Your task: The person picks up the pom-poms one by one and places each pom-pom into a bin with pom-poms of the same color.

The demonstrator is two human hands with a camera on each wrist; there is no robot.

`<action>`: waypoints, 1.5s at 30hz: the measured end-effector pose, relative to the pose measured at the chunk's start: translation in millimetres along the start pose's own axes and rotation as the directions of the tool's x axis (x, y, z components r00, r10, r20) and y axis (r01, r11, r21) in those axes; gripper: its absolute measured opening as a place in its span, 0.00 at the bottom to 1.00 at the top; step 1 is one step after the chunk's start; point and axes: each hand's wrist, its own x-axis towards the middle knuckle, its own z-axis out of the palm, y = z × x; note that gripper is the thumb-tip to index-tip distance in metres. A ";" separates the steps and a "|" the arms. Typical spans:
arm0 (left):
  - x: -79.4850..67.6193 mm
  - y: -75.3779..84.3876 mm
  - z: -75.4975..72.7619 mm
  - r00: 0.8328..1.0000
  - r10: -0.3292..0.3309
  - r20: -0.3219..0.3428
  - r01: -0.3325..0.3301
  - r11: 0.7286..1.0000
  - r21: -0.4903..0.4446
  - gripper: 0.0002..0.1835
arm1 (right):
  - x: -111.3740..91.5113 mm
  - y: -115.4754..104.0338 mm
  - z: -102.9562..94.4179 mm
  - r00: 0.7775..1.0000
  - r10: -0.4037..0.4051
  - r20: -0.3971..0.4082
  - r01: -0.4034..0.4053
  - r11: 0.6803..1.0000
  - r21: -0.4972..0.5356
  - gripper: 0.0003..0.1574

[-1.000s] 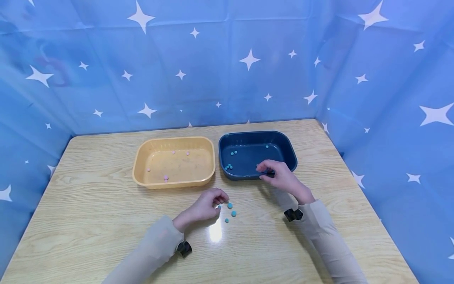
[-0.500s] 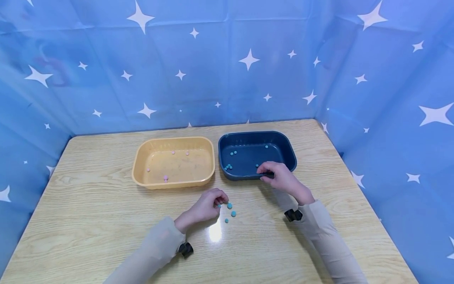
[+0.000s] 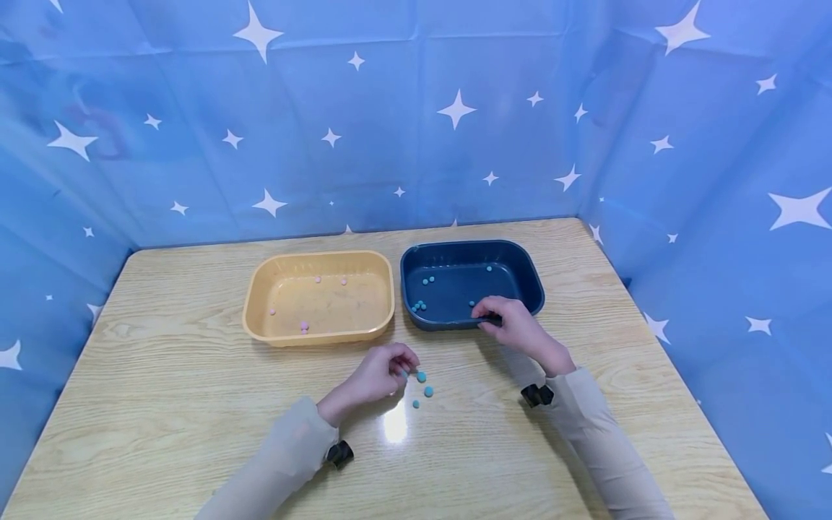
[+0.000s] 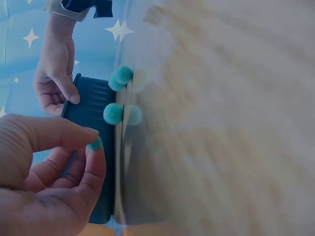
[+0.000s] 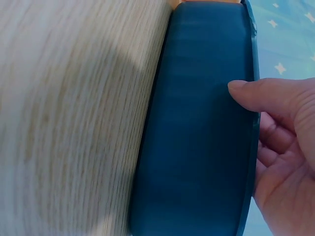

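Observation:
Between thumb and index finger, my left hand (image 3: 377, 375) pinches a small teal pom-pom (image 4: 95, 144) low over the table. Just right of that hand, three loose teal pom-poms (image 3: 428, 391) of differing size lie on the wood. My right hand (image 3: 516, 325) holds the near rim of the dark blue tray (image 5: 197, 123), thumb against the outer wall and fingers over the inside. Inside this tray are several small teal pom-poms (image 3: 425, 282), one (image 3: 471, 303) near the right fingertips.
A yellow tray (image 3: 383, 318) stands left of the blue one, with several small pink pom-poms (image 3: 344, 282) inside. Both trays sit toward the back of the wooden table (image 3: 162, 404). A blue star-patterned curtain (image 3: 390, 94) surrounds the back and sides.
My right hand has lowered slightly onto the blue tray's rim, and a teal pom-pom now shows beside its fingertips. My left fingers have closed on a teal pom-pom from the table.

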 end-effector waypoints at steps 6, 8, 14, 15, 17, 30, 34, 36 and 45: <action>0.4 9.0 -4.5 1.000 0.004 -0.030 -0.005 0.999 -0.034 0.18 | -0.4 1.5 1.5 1.000 -0.011 -0.011 0.011 1.000 0.002 0.13; 0.7 13.2 -5.9 0.999 0.020 -0.044 -0.023 0.998 -0.051 0.16 | -0.1 1.5 1.9 1.000 -0.020 -0.019 0.020 1.000 0.005 0.13; 6.2 27.2 -10.9 0.992 0.082 -0.094 -0.090 0.992 -0.083 0.15 | 0.3 2.1 2.0 0.999 -0.033 -0.029 0.033 0.999 -0.007 0.14; 7.6 29.2 -11.9 0.991 0.090 -0.102 -0.099 0.991 -0.085 0.16 | 0.2 2.1 2.0 0.999 -0.028 -0.026 0.028 1.000 -0.008 0.14; 10.6 32.6 -13.5 0.989 0.098 -0.114 -0.108 0.990 -0.088 0.16 | 0.3 2.3 1.7 1.000 -0.017 -0.019 0.017 1.000 -0.007 0.13; 34.5 48.7 -13.8 0.981 0.050 -0.188 -0.076 0.988 -0.133 0.12 | 0.1 2.4 1.1 1.000 -0.015 -0.011 0.015 1.000 0.002 0.12; 45.8 55.8 -14.9 0.973 0.022 -0.231 -0.064 0.983 -0.173 0.12 | 0.0 2.5 0.8 1.000 -0.020 -0.012 0.020 1.000 0.011 0.12; 52.1 58.6 -15.6 0.969 0.018 -0.248 -0.068 0.978 -0.196 0.11 | -0.2 2.4 0.4 1.000 -0.018 -0.012 0.018 1.000 0.015 0.12; 78.8 70.7 -16.5 0.957 -0.011 -0.291 -0.061 0.970 -0.235 0.10 | 0.3 2.3 -0.7 1.000 -0.005 0.001 0.005 0.999 0.036 0.12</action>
